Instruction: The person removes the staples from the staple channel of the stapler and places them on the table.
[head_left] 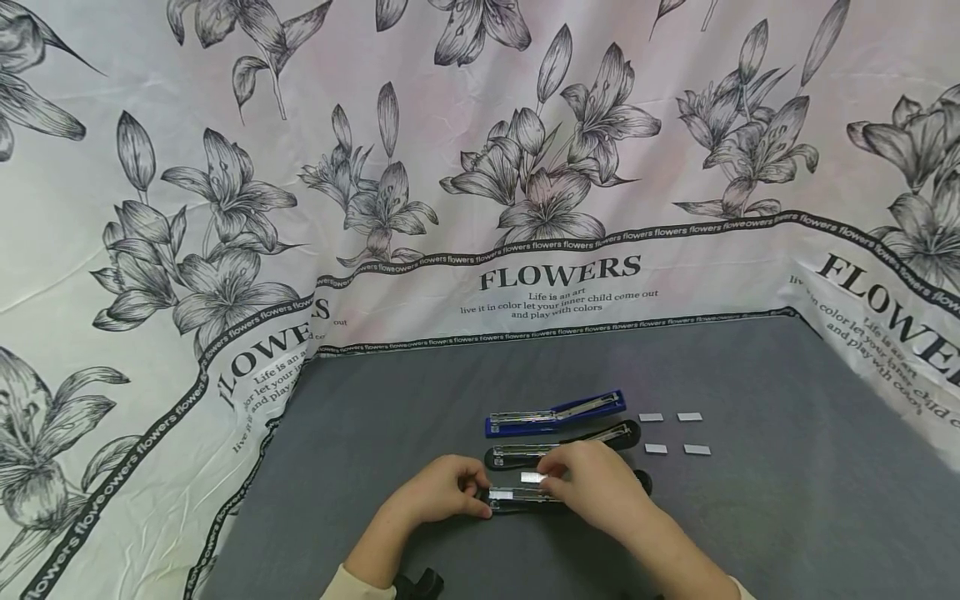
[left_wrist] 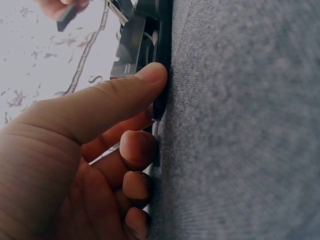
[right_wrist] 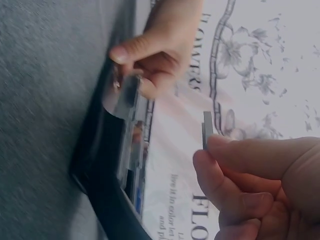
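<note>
The nearest black stapler (head_left: 528, 503) lies opened out on the grey cloth. My left hand (head_left: 444, 490) holds its left end between thumb and fingers; in the left wrist view the thumb (left_wrist: 150, 74) presses against the stapler's side (left_wrist: 131, 47). A short silver staple strip (head_left: 501, 495) sits in its channel by that end. Just above the stapler, my right hand (head_left: 596, 483) pinches another staple strip (head_left: 532, 477). Thumb and forefinger grip one end of this strip (right_wrist: 207, 125) in the right wrist view, its other end sticking out free.
Behind it, a second black stapler (head_left: 517, 455) and a blue stapler (head_left: 555, 418) lie opened in a row. Several staple strips (head_left: 696, 450) are laid out to their right. A flower-printed curtain (head_left: 555, 292) borders the grey cloth (head_left: 360, 400) at the back and sides.
</note>
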